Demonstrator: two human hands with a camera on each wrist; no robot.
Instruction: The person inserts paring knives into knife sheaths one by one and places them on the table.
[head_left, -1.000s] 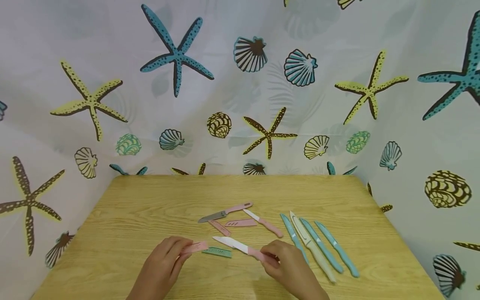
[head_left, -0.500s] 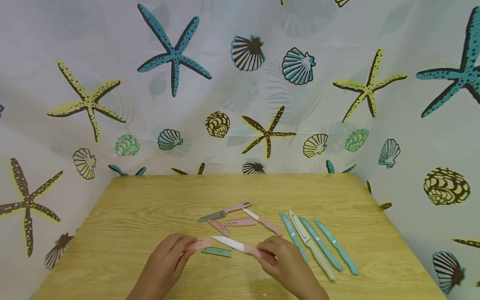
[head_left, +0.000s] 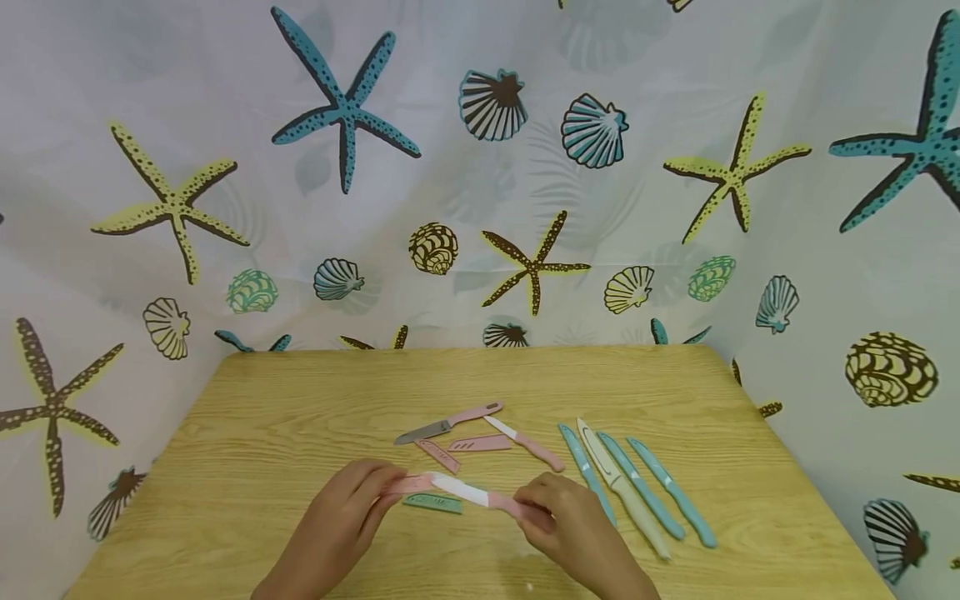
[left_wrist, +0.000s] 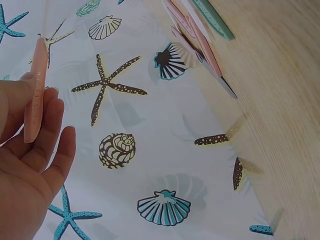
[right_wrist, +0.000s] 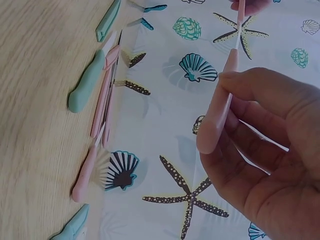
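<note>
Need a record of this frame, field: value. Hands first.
left hand: holds flat pink blade sheath
right hand: grips pink-handled knife with slender white blade
alignment: blade tip at sheath's end; whether inside, unclear
nearby: flat green sheath; grey-bladed knife with pink handle
right side: three long teal knives, one long cream knife
surface: light wood-grain table

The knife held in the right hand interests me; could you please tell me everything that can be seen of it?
The knife has a plain white blade and a smooth pink handle that looks like plastic. It is raised above the table, blade pointing toward the left hand. The right hand grips the handle; the blade's tip is at the end of the left hand's pink sheath, though whether inside is unclear.
</note>
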